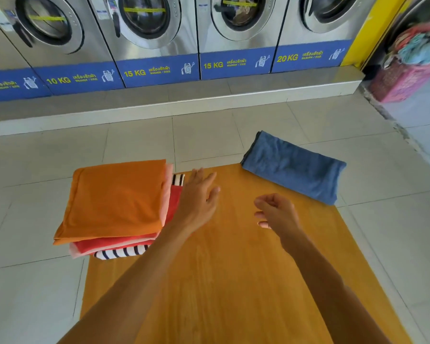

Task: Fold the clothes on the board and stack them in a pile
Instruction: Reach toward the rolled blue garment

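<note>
Sitting at the far left of the smooth wood-grain board serving as the counter (233, 281), a pile of folded clothes (119, 212) is overhanging the counter's left edge above the pale tiled floor (30, 281). A flat, matte orange knit garment (114, 197) is lying on top; beneath it, the edges of a pale pink layer, a red layer (124, 244) and a black-and-white striped garment (121, 253) are showing in staggered steps.

Hovering just beside the pile's right edge, the left hand (199, 197) is spread open with fingers extended, gripping nothing; contact with the pile cannot be confirmed. Further right, the right hand (276, 212) is hanging above bare wood with fingers loosely curled, also holding nothing.

At the counter's far right corner, a blue towel-like cloth folded into a soft oblong (293, 167) is lying well apart from the pile, its far end projecting past the counter. Its surface is appearing napped and thicker than the knits.

The step in hand is probably the interval between one placement and the next: the orange piece is resting on the pile, and the blue oblong is not yet stacked. The next move is likely calling for both hands to reach right, lift the oblong by its short ends, and set it squarely on the orange top, since the overhanging pile could be tipping.

In the background, steel front-loading washing machines (147, 28) are lining the wall, and a pink basket of mixed laundry (405, 80) is standing at far right.
</note>
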`<state>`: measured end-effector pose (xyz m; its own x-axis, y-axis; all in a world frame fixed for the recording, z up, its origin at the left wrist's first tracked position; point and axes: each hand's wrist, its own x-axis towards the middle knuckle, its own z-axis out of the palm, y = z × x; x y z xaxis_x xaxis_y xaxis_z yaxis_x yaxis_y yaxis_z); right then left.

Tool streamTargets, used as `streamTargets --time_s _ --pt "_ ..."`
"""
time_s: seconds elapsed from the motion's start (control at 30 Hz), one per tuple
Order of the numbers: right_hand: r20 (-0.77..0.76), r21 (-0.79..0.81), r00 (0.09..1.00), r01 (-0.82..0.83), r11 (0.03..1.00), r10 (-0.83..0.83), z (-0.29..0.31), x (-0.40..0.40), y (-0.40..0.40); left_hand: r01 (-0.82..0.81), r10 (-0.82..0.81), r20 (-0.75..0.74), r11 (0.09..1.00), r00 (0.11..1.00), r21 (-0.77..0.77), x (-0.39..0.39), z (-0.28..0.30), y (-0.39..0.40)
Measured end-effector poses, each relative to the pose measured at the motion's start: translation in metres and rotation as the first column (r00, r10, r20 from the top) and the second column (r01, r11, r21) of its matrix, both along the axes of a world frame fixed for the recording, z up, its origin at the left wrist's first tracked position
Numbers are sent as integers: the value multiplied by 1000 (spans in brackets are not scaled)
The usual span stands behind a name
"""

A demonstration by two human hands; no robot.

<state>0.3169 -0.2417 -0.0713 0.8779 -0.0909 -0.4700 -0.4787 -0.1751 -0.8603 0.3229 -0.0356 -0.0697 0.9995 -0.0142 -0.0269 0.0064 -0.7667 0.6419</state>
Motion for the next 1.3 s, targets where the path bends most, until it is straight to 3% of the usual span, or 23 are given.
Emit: streamTargets --time_s 0.2,0.3,0.47,0.6,0.7,0.9,1.13,1.23,1.3 --pt "134 -341 938 348 873 -321 -6 51 -120 -21 5 -187 997 982 -80 32 -1 -40" --pt "79 -414 928 364 835 -365 -14 75 -158 -65 41 -254 994 966 -87 55 -9 -58" --pt "1 -399 993 111 910 -121 -41 93 -162 -130 113 -284 991 952 -40 107 -20 -91" --pt "45 -405 992 124 906 -115 -59 91 -160 -193 141 -355 974 924 -116 145 -30 -108" --pt "53 -393 994 104 914 -90 -61 92 -164 -185 128 -327 971 936 -152 146 -42 -115" --pt "2 -444 999 -44 895 50 -61 95 -160 -342 292 -246 920 924 -192 77 -59 -100" --pt "18 -374 932 -330 867 363 -57 87 -84 -629 583 -238 735 777 -252 -32 -65 -38" --pt "38 -361 922 -347 866 386 -64 79 -47 -681 626 -269 686 732 -256 -54 -70 -13" --pt "37 -391 928 -327 860 369 -65 74 -37 -660 599 -283 712 749 -240 -61 -63 -7"
